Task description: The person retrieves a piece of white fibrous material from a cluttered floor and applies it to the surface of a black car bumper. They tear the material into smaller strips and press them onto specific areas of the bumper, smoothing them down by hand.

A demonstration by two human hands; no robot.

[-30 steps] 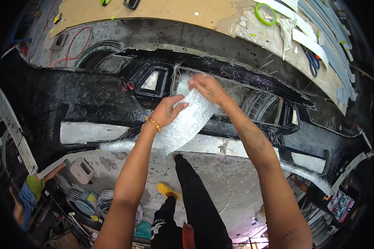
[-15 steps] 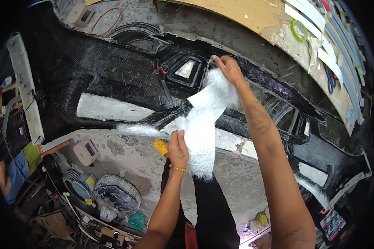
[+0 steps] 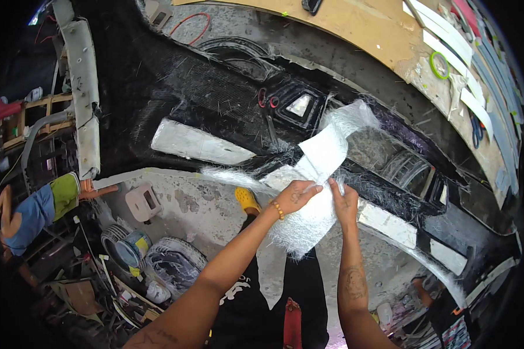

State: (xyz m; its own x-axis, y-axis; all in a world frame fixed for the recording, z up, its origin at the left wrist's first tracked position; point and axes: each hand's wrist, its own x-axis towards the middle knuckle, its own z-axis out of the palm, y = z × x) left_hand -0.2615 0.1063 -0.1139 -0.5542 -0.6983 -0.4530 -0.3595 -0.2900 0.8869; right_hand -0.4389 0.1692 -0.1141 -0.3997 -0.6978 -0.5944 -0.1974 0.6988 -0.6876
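Note:
A long strip of white fibreglass mat point(image 3: 326, 148) lies folded over the near edge of a large black moulded panel point(image 3: 209, 96), its frayed lower end hanging toward me. My left hand point(image 3: 297, 198) pinches the mat at the middle of its length. Right beside it, my right hand point(image 3: 344, 200) grips the same stretch, thumbs close together. The upper end of the strip rests loose across an opening in the panel. Scissors with red handles point(image 3: 269, 100) lie on the panel beyond my hands, next to a white trapezoid patch point(image 3: 298, 105).
A brown board table point(image 3: 355, 29) stands at the far right with a green tape roll point(image 3: 439, 65), blue-handled scissors point(image 3: 477, 132) and white strips. On the floor at left are a beige stool point(image 3: 140, 203), tyres and a bucket point(image 3: 133, 249). Another person point(image 3: 38, 212) is at far left.
My right hand has let go of the mat's far end and come down beside my left hand, which has moved right. The far end now lies on the panel. The whole view has shifted.

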